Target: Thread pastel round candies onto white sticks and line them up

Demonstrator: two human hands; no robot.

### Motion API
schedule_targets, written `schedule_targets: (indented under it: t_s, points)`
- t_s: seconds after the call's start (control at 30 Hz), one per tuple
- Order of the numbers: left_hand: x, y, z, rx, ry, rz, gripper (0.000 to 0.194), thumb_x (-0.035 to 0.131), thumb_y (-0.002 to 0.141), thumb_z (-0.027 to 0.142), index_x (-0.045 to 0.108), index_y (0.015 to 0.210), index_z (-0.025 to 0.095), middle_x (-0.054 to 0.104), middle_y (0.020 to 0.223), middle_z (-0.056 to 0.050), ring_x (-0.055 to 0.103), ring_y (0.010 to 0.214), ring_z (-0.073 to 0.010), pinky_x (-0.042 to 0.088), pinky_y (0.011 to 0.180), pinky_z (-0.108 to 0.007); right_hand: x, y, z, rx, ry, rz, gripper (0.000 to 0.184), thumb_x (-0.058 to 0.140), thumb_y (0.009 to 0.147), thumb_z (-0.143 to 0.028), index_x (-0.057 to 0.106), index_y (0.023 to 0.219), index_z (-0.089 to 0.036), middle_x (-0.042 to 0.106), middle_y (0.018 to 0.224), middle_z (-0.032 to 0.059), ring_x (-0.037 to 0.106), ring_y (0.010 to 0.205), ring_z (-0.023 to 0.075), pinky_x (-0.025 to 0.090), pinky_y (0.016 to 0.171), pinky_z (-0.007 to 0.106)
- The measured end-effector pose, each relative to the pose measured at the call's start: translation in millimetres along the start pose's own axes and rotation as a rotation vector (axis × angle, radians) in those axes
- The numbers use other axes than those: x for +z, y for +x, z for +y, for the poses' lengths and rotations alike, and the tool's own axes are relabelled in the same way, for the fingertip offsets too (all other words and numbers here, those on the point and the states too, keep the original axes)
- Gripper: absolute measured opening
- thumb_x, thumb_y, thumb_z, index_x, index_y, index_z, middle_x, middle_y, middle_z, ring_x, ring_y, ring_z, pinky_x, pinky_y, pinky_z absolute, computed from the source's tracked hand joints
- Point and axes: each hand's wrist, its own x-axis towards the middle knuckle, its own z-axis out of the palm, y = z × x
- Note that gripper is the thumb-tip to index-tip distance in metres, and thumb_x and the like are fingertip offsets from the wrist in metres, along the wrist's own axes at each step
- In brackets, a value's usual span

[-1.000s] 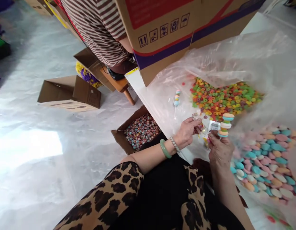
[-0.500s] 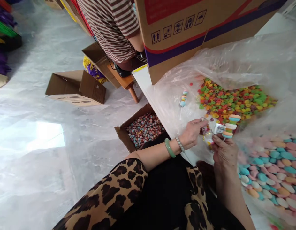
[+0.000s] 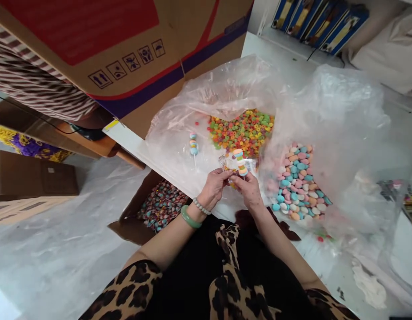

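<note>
My right hand (image 3: 250, 190) is closed around the stick of a candy skewer (image 3: 239, 161), whose stacked pastel and yellow-green pieces point upward. A clear printed wrapper (image 3: 250, 164) lies against the same hand. With fingers pinched together, my left hand (image 3: 215, 184) meets the right one at the wrapper's edge; a beaded bracelet and a green bangle circle that wrist. Beyond the hands is a heap of colourful ring gummies (image 3: 242, 131). A second candy skewer (image 3: 193, 144) lies on the plastic sheet (image 3: 175, 120), left of the gummies.
Pastel marshmallow-like candies (image 3: 301, 178) are piled to the right. A carton of small wrapped sweets (image 3: 164, 202) stands below the table's left edge. A large cardboard box (image 3: 152, 102) rises at the back left, beside a person in a striped shirt (image 3: 35, 75). Blue binders (image 3: 319, 22) sit behind.
The view has swung to the right. My left hand has come together with my right at the wrapper, its fingers now pinched. The candy skewer remains in my right hand.
</note>
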Motion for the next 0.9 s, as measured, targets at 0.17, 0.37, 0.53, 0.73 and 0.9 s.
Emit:
schedule_targets:
  t_s: [0.17,0.37,0.53,0.73,0.9]
  points:
    - [-0.3,3,5,-0.045,-0.047,-0.05,0.021,0.075,0.072,0.029,0.069,0.079,0.011,0.067,0.069,-0.002,0.06,0.059,-0.0101,0.047,0.059,-0.022,-7,5,3,-0.019,0.066,0.011,0.031,0.076,0.06,-0.029,0.068,0.088,-0.019,0.067,0.079,-0.0021,0.057,0.07,0.0135,0.047,0.066,0.026]
    - [-2.5,14,17,-0.025,-0.114,0.065,0.003,0.067,0.079,0.014,0.065,0.08,0.012,0.069,0.073,-0.002,0.064,0.065,-0.0111,0.052,0.066,-0.023,-5,5,4,0.098,-0.018,0.139,0.027,0.074,0.059,-0.038,0.065,0.073,-0.017,0.056,0.057,-0.0049,0.041,0.048,0.0086,0.031,0.044,0.022]
    - [6.4,17,21,-0.006,-0.263,0.135,0.01,0.06,0.086,0.019,0.063,0.08,0.013,0.069,0.074,-0.002,0.064,0.065,-0.0104,0.053,0.07,-0.023,4,1,5,0.154,0.048,0.084,0.031,0.075,0.061,-0.044,0.059,0.062,-0.018,0.045,0.045,-0.0065,0.033,0.039,0.0066,0.023,0.039,0.023]
    - [1.9,-1,20,-0.198,0.051,0.0,0.03,0.062,0.084,0.043,0.064,0.078,0.013,0.063,0.061,-0.003,0.059,0.051,-0.0132,0.048,0.054,-0.026,-2,6,9,0.061,-0.027,0.143,0.03,0.072,0.065,-0.045,0.06,0.062,-0.017,0.045,0.046,-0.0062,0.036,0.043,0.0077,0.026,0.042,0.023]
    - [1.2,-6,16,-0.165,0.112,-0.041,0.016,0.074,0.074,0.024,0.065,0.078,0.012,0.066,0.067,-0.003,0.059,0.054,-0.0107,0.05,0.059,-0.024,-2,9,6,0.008,-0.136,0.145,0.031,0.072,0.066,-0.045,0.06,0.058,-0.018,0.039,0.045,-0.0069,0.032,0.046,0.0079,0.025,0.044,0.024]
